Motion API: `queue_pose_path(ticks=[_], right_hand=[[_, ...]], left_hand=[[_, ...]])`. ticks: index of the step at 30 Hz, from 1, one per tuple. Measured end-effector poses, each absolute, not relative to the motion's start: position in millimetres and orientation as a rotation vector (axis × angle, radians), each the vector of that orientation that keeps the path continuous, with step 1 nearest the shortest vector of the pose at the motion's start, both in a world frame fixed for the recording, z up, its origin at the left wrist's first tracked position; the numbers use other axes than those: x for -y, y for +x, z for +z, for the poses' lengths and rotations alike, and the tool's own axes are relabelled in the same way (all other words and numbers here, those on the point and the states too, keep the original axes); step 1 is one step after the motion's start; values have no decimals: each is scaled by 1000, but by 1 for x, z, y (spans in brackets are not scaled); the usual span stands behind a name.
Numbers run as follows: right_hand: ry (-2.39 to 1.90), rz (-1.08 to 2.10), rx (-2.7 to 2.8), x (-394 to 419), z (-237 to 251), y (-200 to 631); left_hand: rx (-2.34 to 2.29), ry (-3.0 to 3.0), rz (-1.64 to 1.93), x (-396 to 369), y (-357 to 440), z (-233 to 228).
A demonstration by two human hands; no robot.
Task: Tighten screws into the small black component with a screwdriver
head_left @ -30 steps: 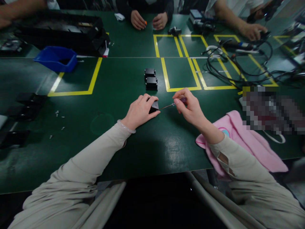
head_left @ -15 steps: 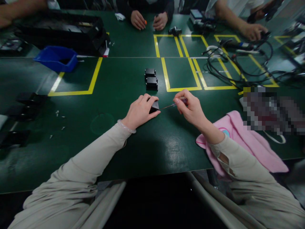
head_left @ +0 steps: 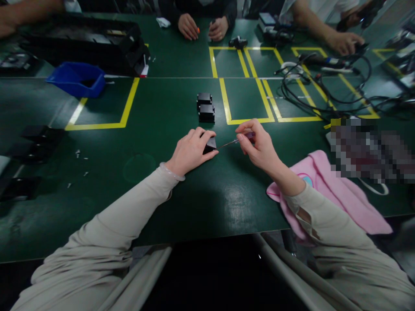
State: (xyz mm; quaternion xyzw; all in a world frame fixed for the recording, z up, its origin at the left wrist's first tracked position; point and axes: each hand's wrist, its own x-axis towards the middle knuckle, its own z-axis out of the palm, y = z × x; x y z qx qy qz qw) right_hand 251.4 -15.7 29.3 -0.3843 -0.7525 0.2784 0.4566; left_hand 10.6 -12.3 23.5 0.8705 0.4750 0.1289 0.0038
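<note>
My left hand (head_left: 193, 150) is closed around a small black box-shaped part (head_left: 210, 144), keeping it on the green table (head_left: 194, 207). Much of that part is hidden under my fingers. My right hand (head_left: 257, 144) grips a screwdriver (head_left: 248, 136) by its handle. The thin shaft points left, and its tip meets the right side of the part near my left thumb; the exact contact point is too small to make out. Just beyond, two similar black blocks (head_left: 206, 112) stand one behind the other, with small screws showing at their sides.
Several loose screws (head_left: 86, 174) and black parts (head_left: 30, 151) lie at left. Behind them sits a blue bin (head_left: 78, 80) beside black trays (head_left: 87, 43). A pink cloth (head_left: 337, 194) lies under my right forearm. Cables (head_left: 324, 86) spread far right. Co-workers' hands (head_left: 218, 29) rest across the table.
My right hand and the screwdriver handle have shifted very slightly. My left hand and the black part stay in place.
</note>
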Motion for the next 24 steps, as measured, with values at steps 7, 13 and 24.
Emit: queue_pose_path(ticks=[7, 13, 24], right_hand=[[-942, 684, 1869, 15, 30, 251], [-937, 695, 1845, 16, 31, 250], [-933, 685, 1859, 16, 31, 250]], left_hand=[[-1498, 2733, 402, 12, 11, 23], [-1499, 2725, 398, 12, 10, 23], [-1492, 2739, 400, 12, 11, 22]])
